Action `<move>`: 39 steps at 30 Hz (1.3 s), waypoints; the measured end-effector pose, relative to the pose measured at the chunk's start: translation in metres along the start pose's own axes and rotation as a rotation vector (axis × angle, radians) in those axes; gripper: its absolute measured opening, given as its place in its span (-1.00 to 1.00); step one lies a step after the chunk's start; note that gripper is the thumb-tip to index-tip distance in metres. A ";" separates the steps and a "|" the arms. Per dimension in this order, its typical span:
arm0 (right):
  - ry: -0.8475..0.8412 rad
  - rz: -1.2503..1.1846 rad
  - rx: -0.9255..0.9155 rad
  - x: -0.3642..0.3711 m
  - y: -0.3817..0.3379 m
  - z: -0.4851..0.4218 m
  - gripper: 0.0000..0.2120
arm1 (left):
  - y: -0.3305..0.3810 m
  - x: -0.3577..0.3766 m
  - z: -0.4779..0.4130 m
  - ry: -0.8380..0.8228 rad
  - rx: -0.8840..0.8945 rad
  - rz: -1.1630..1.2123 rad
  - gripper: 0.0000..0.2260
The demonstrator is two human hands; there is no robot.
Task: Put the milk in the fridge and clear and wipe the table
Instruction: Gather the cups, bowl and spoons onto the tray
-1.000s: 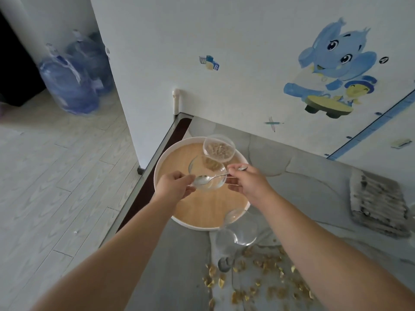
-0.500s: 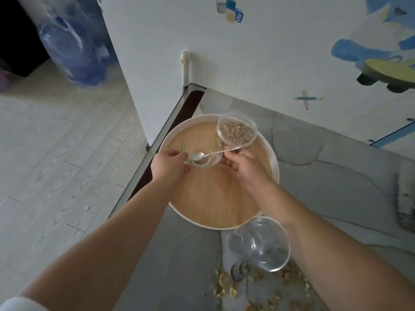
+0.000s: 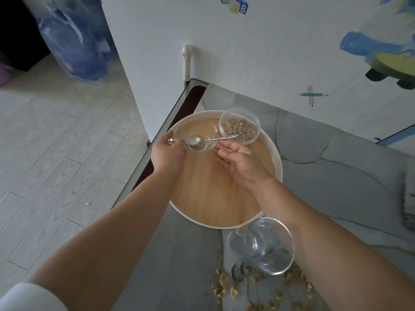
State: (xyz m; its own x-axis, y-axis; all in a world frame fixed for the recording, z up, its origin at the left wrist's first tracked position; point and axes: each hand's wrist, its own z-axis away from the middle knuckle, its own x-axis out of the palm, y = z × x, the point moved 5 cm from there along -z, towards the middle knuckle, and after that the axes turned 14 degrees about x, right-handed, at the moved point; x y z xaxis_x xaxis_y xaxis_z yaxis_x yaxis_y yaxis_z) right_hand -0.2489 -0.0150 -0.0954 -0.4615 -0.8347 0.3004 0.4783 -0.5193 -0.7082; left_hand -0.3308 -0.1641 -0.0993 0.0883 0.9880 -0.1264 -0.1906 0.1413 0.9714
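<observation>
While I watch through the head camera, I see my left hand [image 3: 168, 152] at the near left rim of the empty glass bowl [image 3: 202, 129], its fingers curled round that rim and pinching it. The bowl sits over the far part of the round wooden tray [image 3: 215, 198]; I cannot tell whether it rests on the tray or is held just above it. A spoon [image 3: 195, 141] lies across the bowl, its scoop inside and its handle pointing right. My right hand [image 3: 239, 163] is just beside that handle with its fingers [image 3: 226, 151] straight and loosely spread, gripping nothing; whether they touch the spoon I cannot tell. A second bowl [image 3: 240, 130], filled with brown cereal, stands at the tray's far edge, touching the empty one. The tray lies on the grey worktop [image 3: 336, 176] near its left corner by the wall. Nearer to me, off the tray, stands a clear glass jug [image 3: 262, 248], with another spoon [image 3: 238, 271] beside it and flakes [image 3: 224, 286] scattered over the worktop. A folded cloth [image 3: 409, 198] lies at the right edge.
</observation>
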 end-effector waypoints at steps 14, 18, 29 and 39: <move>0.192 0.061 -0.055 -0.048 0.003 0.071 -0.78 | 0.010 -0.015 0.048 -0.022 0.012 0.047 -0.74; 0.432 0.119 -0.110 -0.080 0.008 0.108 -0.78 | 0.024 -0.014 0.097 -0.214 0.053 0.041 -0.83; 0.619 1.250 -0.064 -0.113 0.072 0.156 -0.77 | 0.004 -0.001 0.182 -0.794 0.122 -0.136 -0.30; 0.571 1.635 -0.095 -0.117 0.073 0.150 -0.80 | 0.014 0.016 0.195 -0.782 0.225 -0.140 -0.41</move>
State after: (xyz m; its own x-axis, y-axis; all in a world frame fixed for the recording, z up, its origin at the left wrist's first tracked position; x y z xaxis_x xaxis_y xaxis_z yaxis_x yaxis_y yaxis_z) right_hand -0.0480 0.0171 -0.0867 0.2208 -0.2688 -0.9375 0.6507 0.7566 -0.0637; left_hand -0.1416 -0.1588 -0.0488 0.7678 0.6220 -0.1537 0.0658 0.1622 0.9846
